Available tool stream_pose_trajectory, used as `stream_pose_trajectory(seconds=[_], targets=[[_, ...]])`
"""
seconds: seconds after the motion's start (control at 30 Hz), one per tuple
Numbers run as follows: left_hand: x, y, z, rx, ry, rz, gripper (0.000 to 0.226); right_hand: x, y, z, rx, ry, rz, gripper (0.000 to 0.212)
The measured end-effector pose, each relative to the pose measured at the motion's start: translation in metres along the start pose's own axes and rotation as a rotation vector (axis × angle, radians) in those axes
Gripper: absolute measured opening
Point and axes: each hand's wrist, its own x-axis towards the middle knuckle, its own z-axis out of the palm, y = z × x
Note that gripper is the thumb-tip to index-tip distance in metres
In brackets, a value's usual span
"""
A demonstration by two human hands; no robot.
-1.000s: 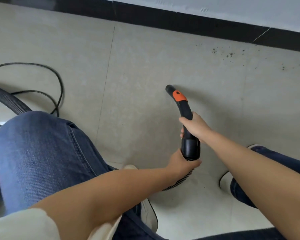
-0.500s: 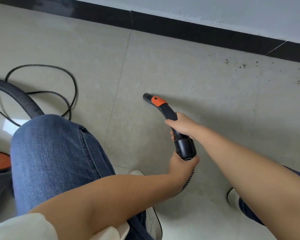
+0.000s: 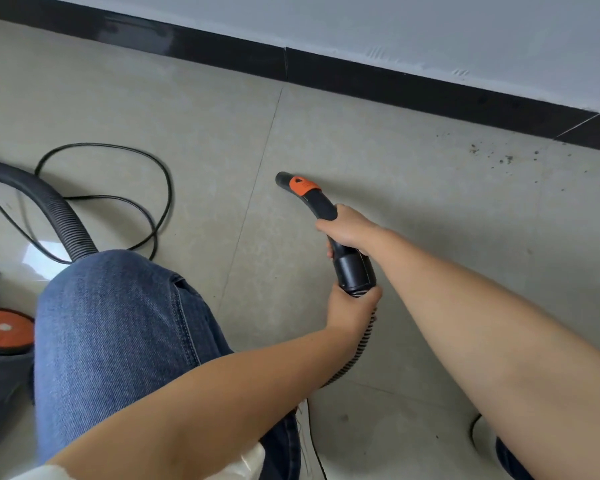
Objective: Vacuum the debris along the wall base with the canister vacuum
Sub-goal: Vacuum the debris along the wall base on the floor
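A black curved vacuum handle (image 3: 317, 200) with an orange slider sits mid-frame, its open tip pointing up-left over the beige tile floor. My right hand (image 3: 347, 228) grips the handle's middle. My left hand (image 3: 352, 306) grips the ribbed hose (image 3: 361, 351) just below the handle's collar. Dark debris specks (image 3: 506, 157) lie on the floor near the black baseboard (image 3: 395, 86) at the upper right, well right of the handle tip. The canister vacuum (image 3: 4, 341), black with an orange disc, shows at the left edge, partly hidden by my knee.
The thick ribbed hose (image 3: 59, 209) arcs from the far left behind my jeans-clad knee (image 3: 118, 323). A black power cord (image 3: 125, 199) loops on the floor left of centre. A white shoe (image 3: 482, 434) shows at the lower right.
The view has shifted so the canister, hose and cord show more at left. The handle tip has turned further left, away from the debris. Both hands keep their grip.
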Motion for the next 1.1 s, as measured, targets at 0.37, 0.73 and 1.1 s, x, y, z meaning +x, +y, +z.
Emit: stream_pose_trajectory(seconds=[0.37,0.73,1.1], targets=[[0.006,-0.002,0.045,0.522,-0.303,0.019,0.043,-0.043,0.083,-0.076,0.516,0.432,0.213,0.01],[0.035,0.026,0.106,0.863,-0.434,0.151,0.044,-0.045,0.122,-0.141,0.824,0.669,0.276,0.01],[0.033,0.005,0.117,0.769,-0.359,0.127,0.046,-0.043,0.126,-0.147,0.76,0.517,0.22,0.011]])
